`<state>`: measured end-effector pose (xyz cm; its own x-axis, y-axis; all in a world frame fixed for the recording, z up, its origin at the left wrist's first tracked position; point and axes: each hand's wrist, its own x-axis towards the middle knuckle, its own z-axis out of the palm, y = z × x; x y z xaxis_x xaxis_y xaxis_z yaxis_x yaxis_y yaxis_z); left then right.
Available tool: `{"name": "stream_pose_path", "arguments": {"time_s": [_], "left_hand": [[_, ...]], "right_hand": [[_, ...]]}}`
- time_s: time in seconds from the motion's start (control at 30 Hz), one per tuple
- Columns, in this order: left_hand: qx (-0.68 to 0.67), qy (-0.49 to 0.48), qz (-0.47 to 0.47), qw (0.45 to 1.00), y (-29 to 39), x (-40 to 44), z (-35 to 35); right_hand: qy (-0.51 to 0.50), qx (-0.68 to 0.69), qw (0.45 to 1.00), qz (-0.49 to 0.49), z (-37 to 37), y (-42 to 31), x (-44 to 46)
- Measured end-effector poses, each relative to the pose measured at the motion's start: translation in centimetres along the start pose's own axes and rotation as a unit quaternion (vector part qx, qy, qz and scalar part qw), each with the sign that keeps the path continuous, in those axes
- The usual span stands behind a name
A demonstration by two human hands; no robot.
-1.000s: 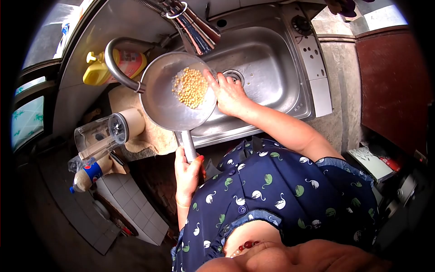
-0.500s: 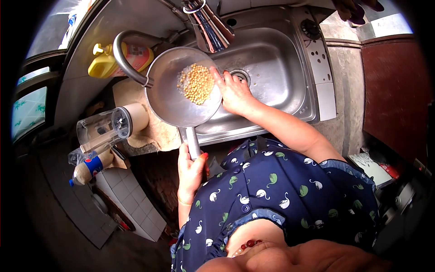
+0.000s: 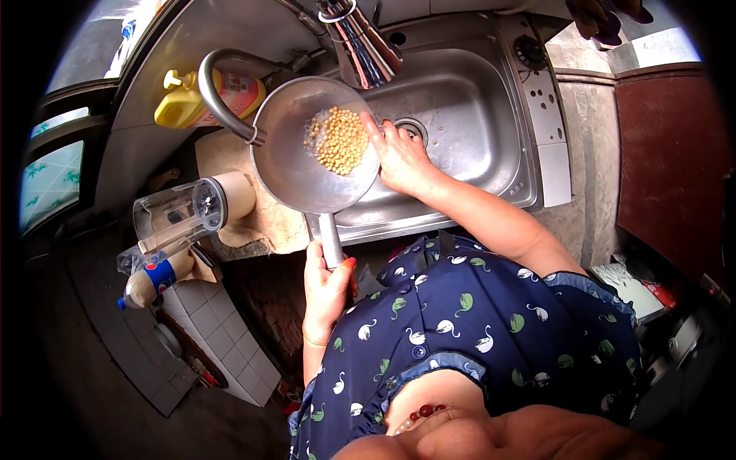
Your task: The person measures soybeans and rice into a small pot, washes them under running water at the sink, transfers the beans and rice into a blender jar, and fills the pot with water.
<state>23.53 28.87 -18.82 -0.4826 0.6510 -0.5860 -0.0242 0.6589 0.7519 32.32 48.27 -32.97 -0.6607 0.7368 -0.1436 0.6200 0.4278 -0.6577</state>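
A round metal pan (image 3: 287, 165) is held over the left edge of the steel sink (image 3: 475, 107), tilted a little. Yellow beans (image 3: 341, 142) lie in a patch on its right side, with some bubbly liquid at their edge. My left hand (image 3: 326, 287) is wrapped round the pan's handle (image 3: 330, 241). At the right rim, my right hand (image 3: 402, 157) touches the pan with its fingers stretched out and somewhat apart. The curved faucet (image 3: 218, 96) ends above the pan's left rim.
Yellow bottles (image 3: 180, 103) stand behind the faucet. A clear blender jar (image 3: 172, 211) lies left of the pan, near a blue-labelled bottle (image 3: 153, 280). A utensil holder (image 3: 360, 50) is behind the sink. A tan cloth (image 3: 268, 230) covers the counter's edge.
The whole view has shifted, so the pan, sink and both hands appear slightly further right. My grip on the handle and my right hand's place at the rim look much the same.
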Motion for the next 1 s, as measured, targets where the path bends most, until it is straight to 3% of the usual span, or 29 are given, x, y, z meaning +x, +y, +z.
{"name": "stream_pose_path", "arguments": {"time_s": [1.0], "left_hand": [[0.022, 0.007, 0.016, 1.000, -0.2, -0.2, -0.1]], "right_hand": [[0.001, 0.012, 1.000, 0.001, 1.3, 0.1, 0.0]]}}
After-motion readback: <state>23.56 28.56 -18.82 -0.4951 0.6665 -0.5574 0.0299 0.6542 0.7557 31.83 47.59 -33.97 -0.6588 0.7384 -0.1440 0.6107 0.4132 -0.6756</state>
